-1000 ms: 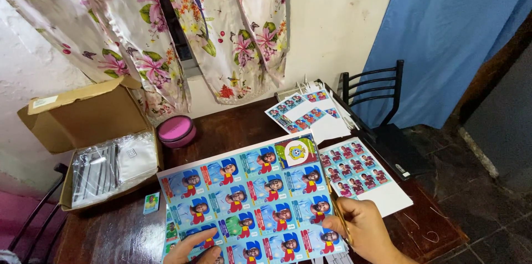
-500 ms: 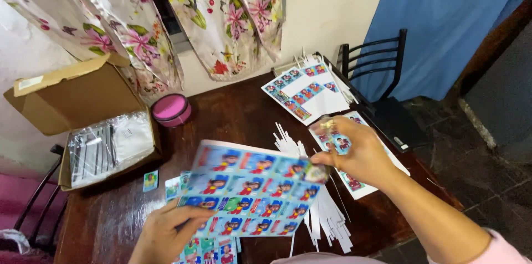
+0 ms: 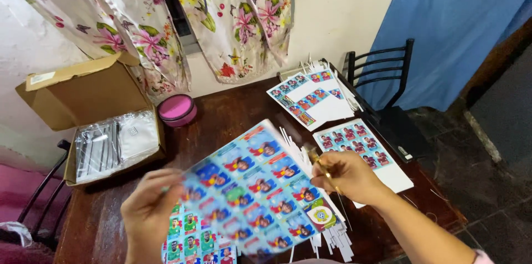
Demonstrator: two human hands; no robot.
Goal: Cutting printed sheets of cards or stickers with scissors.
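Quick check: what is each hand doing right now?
Left hand: closed on the edge of the blue sticker sheet.
Right hand: closed on a thin gold-coloured tool, beside that sheet.

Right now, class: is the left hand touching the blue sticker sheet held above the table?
Touching. The head view shows the left hand gripping the blue sticker sheet's left edge, fingers overlapping it.

blue sticker sheet (image 3: 260, 186) — pink tub (image 3: 177, 110)

Floral-print curtains (image 3: 221, 14) hang against a rough white plaster wall (image 3: 343, 3). A blue fabric drape (image 3: 460, 20) falls behind a black metal chair (image 3: 382, 86) on dark stone flooring (image 3: 487, 186).
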